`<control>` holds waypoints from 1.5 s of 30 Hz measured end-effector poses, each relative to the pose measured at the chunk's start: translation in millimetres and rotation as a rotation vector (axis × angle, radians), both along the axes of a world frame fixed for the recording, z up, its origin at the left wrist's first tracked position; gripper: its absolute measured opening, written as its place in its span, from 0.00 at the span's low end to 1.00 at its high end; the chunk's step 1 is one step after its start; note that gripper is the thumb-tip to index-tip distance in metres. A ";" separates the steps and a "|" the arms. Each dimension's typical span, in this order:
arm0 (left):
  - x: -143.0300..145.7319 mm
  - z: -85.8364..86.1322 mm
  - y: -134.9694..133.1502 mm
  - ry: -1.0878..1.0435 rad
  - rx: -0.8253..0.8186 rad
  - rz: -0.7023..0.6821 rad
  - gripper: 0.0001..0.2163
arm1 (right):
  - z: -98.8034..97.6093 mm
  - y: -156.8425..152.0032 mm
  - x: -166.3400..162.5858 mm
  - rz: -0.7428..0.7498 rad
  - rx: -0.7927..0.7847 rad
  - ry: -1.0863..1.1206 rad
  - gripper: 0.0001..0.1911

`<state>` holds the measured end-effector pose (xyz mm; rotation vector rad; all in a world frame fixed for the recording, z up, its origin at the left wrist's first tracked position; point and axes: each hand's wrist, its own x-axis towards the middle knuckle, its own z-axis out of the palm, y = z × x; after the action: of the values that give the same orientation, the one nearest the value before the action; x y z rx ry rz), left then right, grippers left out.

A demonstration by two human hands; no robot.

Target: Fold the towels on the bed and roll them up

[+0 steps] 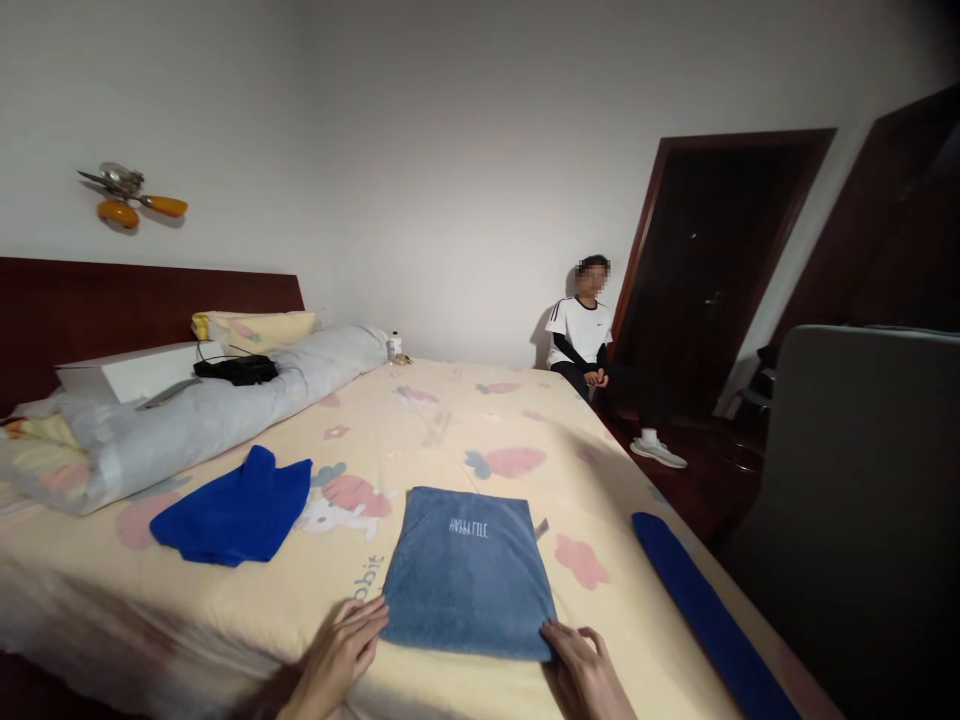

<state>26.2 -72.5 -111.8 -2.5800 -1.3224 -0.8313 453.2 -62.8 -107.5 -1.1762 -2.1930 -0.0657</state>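
Note:
A folded grey-blue towel (466,570) lies flat on the bed's yellow patterned sheet (465,420), near the front edge. My left hand (341,650) rests with fingers stretched out against the towel's near left corner. My right hand (581,665) sits at the near right corner, its fingers curled and touching the towel's edge. A crumpled bright blue cloth (236,510) lies to the left of the towel. A long rolled dark blue cloth (709,610) lies along the bed's right edge.
A rolled grey quilt (195,420) with a black bag (238,369) and a white box (135,370) lies by the headboard. A person (585,340) sits beyond the bed beside a dark doorway (712,280). A grey panel (862,500) stands at right.

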 end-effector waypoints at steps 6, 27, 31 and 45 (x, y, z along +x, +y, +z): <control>7.8 2.2 -8.6 -0.339 -0.121 0.159 0.12 | 25.4 -19.1 -5.1 -0.077 -0.256 0.211 0.11; 96.8 0.0 4.5 0.055 0.056 0.187 0.24 | -11.0 6.9 -73.1 -0.086 0.152 -0.017 0.22; 125.7 1.3 -2.0 0.154 -0.030 0.005 0.31 | -21.1 4.9 -92.0 0.083 0.167 -0.132 0.31; 9.0 -0.6 7.8 0.099 -0.179 0.055 0.32 | -23.0 12.0 2.8 -0.159 -0.195 -0.146 0.28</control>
<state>35.2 -64.7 -112.4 -2.6640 -1.4928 -0.5926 456.0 -50.8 -130.5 -1.4963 -2.2674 -0.0044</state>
